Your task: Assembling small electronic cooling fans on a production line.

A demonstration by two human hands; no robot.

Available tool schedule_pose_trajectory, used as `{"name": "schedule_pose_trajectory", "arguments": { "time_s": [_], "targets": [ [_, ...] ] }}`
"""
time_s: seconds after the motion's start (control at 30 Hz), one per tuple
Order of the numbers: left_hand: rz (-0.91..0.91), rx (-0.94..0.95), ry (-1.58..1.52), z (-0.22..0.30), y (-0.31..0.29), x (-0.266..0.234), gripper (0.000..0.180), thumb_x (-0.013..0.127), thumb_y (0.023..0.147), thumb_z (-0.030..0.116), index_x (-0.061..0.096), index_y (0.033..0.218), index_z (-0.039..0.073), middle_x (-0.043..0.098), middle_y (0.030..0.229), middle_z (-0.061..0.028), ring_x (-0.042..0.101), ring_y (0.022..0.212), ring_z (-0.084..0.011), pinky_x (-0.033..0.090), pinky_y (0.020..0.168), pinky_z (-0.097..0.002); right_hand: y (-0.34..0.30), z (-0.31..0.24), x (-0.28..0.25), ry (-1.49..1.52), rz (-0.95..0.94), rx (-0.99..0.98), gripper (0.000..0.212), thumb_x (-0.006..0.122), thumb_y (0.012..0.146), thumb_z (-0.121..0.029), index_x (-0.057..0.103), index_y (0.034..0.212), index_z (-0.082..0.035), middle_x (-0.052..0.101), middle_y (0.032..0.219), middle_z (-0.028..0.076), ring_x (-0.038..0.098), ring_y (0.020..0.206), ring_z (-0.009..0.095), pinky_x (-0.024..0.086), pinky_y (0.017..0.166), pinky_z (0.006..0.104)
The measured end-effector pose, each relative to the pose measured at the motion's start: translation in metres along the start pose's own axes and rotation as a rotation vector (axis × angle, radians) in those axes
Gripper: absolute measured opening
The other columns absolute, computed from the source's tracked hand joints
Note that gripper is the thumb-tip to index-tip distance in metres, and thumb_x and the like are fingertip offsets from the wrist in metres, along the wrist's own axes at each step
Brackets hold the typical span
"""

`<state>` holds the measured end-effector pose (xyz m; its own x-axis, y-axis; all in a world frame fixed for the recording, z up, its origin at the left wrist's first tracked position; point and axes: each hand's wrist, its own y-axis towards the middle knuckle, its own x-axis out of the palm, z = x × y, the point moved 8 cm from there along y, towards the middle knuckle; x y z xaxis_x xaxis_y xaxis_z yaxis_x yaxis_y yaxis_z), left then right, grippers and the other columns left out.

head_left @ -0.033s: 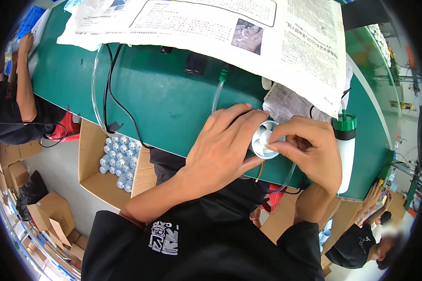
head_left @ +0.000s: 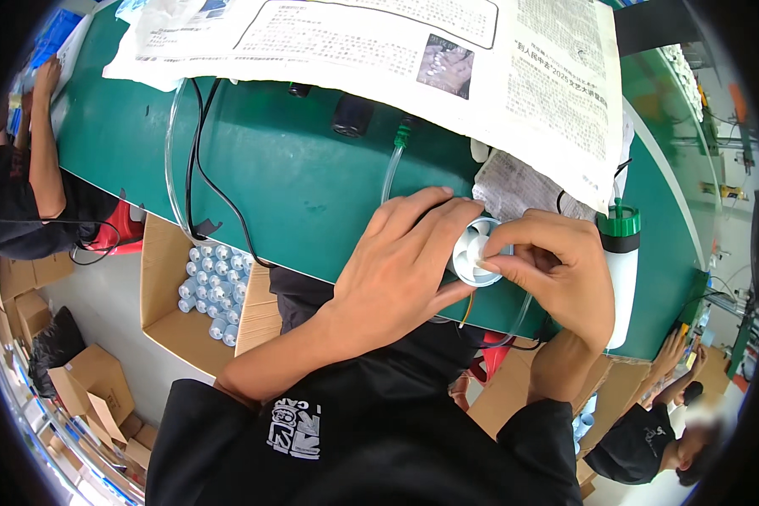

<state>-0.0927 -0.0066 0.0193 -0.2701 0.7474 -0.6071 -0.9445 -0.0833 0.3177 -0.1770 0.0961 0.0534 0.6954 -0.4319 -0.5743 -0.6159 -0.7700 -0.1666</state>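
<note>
A small round light-blue housing with white fan blades inside is held over the front edge of the green table. My left hand wraps around its left side, fingers behind and thumb below. The thumb and forefinger of my right hand pinch at the white hub in the middle of the blades. Whether a small part sits between those fingertips is hidden. Just right of my right hand stands a white bottle with a green cap.
Newspaper sheets overhang the table's back. A clear tube with a green fitting, a black jar and black cables lie below them. An open carton holds several similar light-blue housings. Co-workers sit left and lower right.
</note>
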Motion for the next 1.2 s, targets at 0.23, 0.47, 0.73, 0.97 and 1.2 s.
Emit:
{"name": "schedule_pose_trajectory", "arguments": {
  "time_s": [0.23,0.47,0.73,0.97,1.2],
  "targets": [
    [-0.002,0.013,0.000,0.003,0.000,-0.001,0.075,0.085,0.061,0.016,0.054,0.129,0.007,0.057,0.124,-0.0129,0.053,0.118,-0.0300,0.042,0.096,-0.0408,-0.002,-0.022,-0.005,-0.294,0.060,-0.098,0.017,0.077,0.073,-0.008,0.071,0.090,-0.007,0.060,0.071,0.010,0.056,0.059,0.028,0.042,0.053,0.0359],
    [-0.005,0.013,0.012,0.001,-0.002,0.001,0.076,0.085,0.061,0.015,0.053,0.129,0.005,0.058,0.124,-0.0103,0.053,0.118,-0.0288,0.042,0.096,-0.0409,0.003,-0.029,0.000,-0.322,0.001,-0.154,0.020,0.077,0.072,-0.010,0.071,0.091,-0.007,0.058,0.070,0.009,0.057,0.062,0.029,0.044,0.055,0.0382],
    [0.030,0.040,0.012,0.001,-0.003,0.002,0.073,0.085,0.061,0.017,0.054,0.126,0.004,0.059,0.122,-0.0083,0.054,0.117,-0.0283,0.042,0.095,-0.0418,0.003,-0.036,-0.008,-0.360,0.074,-0.234,0.018,0.077,0.073,-0.009,0.071,0.089,-0.003,0.055,0.067,0.010,0.056,0.058,0.027,0.043,0.053,0.0365],
    [0.033,0.044,-0.004,0.003,-0.001,0.002,0.072,0.085,0.062,0.018,0.055,0.125,0.005,0.060,0.119,-0.0091,0.054,0.116,-0.0285,0.043,0.094,-0.0417,-0.009,-0.031,-0.028,-0.337,0.183,-0.179,0.014,0.073,0.082,-0.007,0.065,0.075,0.001,0.052,0.061,0.008,0.047,0.052,0.021,0.033,0.047,0.0308],
    [0.013,0.039,0.016,0.002,-0.002,0.002,0.073,0.085,0.061,0.018,0.054,0.127,0.005,0.060,0.121,-0.0083,0.053,0.118,-0.0276,0.042,0.095,-0.0413,0.002,-0.019,-0.007,-0.144,0.103,-0.195,0.008,0.075,0.080,-0.005,0.069,0.081,0.000,0.056,0.065,0.006,0.049,0.052,0.016,0.035,0.048,0.0279]
  ]
}}
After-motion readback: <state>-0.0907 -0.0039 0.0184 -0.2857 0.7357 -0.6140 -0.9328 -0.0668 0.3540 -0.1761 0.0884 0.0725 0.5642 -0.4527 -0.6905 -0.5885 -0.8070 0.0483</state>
